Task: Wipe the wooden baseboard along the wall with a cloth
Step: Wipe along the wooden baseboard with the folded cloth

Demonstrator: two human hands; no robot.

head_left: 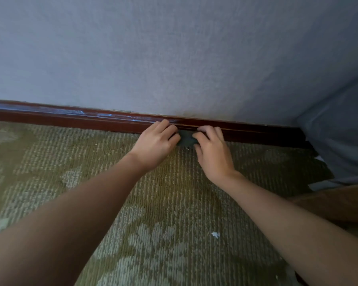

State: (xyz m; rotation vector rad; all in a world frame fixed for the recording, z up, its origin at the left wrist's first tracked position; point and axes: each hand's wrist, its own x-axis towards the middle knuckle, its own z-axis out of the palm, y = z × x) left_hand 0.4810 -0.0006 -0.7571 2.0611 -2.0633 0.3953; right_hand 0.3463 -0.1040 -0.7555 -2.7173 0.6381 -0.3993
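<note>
Below, held a dark cloth (186, 139) against the wooden baseboard (70, 118) with left hand (156, 144) and right hand (213, 153), fingers (207, 131) curled, pinching its ends, above patterned carpet (91, 182).

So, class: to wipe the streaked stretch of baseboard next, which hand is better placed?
Probably the left hand: it holds the cloth on the side nearest the pale streaks on the baseboard. The right hand sits further from them.

Two hands (156, 142) (214, 153), one cloth (186, 140) (dark), one baseboard (70, 118).
</note>
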